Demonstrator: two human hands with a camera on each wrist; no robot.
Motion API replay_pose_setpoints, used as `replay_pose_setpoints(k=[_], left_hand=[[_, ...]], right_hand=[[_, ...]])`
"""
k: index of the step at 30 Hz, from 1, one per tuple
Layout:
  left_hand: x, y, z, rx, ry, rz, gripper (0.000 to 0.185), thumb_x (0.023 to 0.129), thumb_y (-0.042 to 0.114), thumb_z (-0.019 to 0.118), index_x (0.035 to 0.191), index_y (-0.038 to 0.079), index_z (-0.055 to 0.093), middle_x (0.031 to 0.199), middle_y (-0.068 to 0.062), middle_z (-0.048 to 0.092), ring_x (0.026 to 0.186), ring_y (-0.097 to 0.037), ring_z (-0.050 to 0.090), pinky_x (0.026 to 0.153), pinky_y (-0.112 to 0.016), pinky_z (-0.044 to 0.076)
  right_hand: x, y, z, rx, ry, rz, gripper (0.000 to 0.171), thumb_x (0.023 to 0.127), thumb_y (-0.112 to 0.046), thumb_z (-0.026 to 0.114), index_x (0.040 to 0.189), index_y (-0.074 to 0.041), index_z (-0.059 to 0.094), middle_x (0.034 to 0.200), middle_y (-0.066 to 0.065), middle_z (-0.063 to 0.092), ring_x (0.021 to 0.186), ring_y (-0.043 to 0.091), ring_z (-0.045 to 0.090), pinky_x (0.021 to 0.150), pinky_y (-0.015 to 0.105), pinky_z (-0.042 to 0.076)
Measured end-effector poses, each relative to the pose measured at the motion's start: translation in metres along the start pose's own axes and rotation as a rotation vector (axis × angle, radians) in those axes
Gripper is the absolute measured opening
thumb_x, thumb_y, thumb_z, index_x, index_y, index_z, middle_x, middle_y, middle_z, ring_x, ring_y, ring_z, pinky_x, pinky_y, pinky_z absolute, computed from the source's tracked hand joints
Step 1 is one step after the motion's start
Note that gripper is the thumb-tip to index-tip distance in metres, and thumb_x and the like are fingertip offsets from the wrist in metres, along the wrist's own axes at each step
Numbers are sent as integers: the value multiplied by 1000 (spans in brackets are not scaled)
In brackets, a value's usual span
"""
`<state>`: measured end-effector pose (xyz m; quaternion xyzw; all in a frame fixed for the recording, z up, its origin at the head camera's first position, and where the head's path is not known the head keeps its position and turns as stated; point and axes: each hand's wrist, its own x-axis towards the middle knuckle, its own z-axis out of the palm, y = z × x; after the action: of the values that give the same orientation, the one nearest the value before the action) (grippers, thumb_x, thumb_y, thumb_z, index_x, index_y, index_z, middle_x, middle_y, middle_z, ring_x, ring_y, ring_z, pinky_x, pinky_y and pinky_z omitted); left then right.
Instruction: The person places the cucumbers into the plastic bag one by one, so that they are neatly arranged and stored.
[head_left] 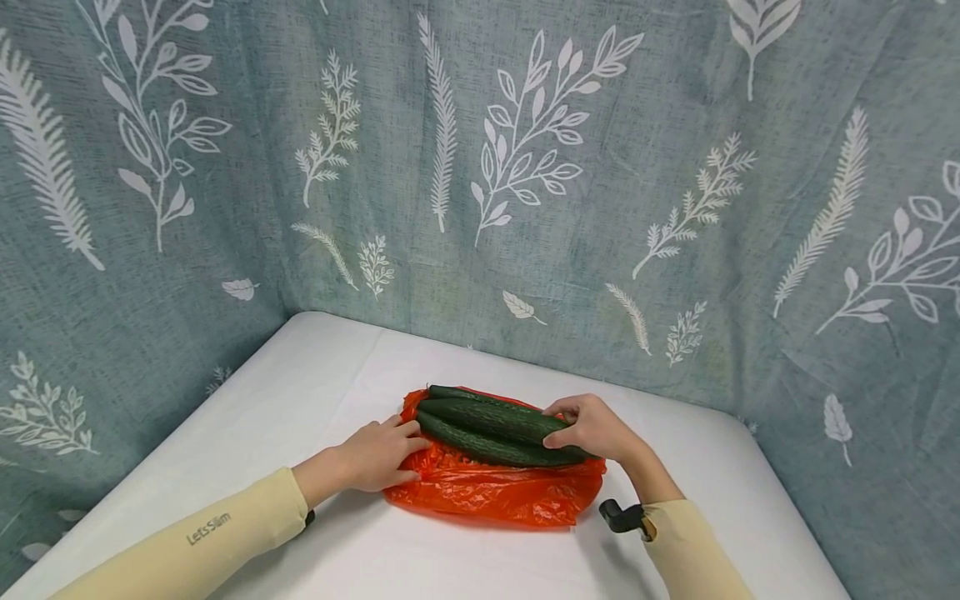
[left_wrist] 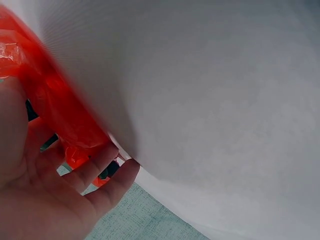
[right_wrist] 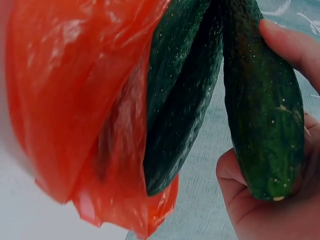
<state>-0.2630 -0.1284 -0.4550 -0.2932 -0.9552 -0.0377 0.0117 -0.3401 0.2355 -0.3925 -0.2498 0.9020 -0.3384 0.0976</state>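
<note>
An orange-red plastic bag [head_left: 487, 500] lies on the table with dark green cucumbers showing in its opening. My left hand [head_left: 375, 454] holds the bag's left end, thumb low and fingers spread around the plastic. At the right end, my right hand [head_left: 600, 429] grips one cucumber [right_wrist: 265, 125] between thumb and fingers. That cucumber's tip angles away from two others [right_wrist: 185, 110], which stay partly wrapped by the bag in the right wrist view. In the left wrist view, the fingertips [left_wrist: 127, 167] lie right at the bag's edge.
White cloth covers the table [head_left: 360, 550]. A blue-green curtain [head_left: 420, 275] with white leaf prints hangs behind it and along both sides. A black wrist device [head_left: 622, 517] sticks out below my right hand, near the bag's right corner.
</note>
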Motion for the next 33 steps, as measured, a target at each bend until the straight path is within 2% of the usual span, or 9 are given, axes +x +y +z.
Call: replay_pose_setpoints(k=[9, 15, 23, 33], left_hand=[[1, 3, 3, -3, 11, 1, 51, 92, 43, 71, 136, 16, 64, 137, -8, 56, 128, -32, 52, 88, -51, 55], [0, 3, 2, -3, 15, 3, 51, 93, 42, 71, 135, 16, 64, 136, -8, 57, 127, -31, 53, 88, -50, 55], [1, 0, 3, 3, 16, 7, 51, 93, 42, 71, 136, 16, 64, 134, -8, 57, 125, -31, 54, 86, -49, 56], [-1, -2, 6, -7, -8, -5, 53, 94, 43, 69, 138, 16, 62, 141, -10, 55, 133, -36, 50, 92, -52, 53]], right_hand=[[6, -1, 9, -45, 10, 3, 42, 78, -22, 86, 117, -11, 75, 58, -4, 21, 54, 14, 19, 60, 31, 35], [4, -4, 13, -101, 30, 25, 43, 78, -19, 87, 118, -12, 75, 56, -4, 23, 52, 14, 20, 54, 29, 29], [3, -7, 19, -283, 41, 96, 43, 81, -22, 85, 122, -21, 74, 55, -2, 36, 52, 13, 29, 52, 29, 25], [2, 2, 26, -263, 28, 87, 46, 83, -22, 84, 126, -23, 70, 60, -2, 33, 55, 15, 28, 54, 29, 27]])
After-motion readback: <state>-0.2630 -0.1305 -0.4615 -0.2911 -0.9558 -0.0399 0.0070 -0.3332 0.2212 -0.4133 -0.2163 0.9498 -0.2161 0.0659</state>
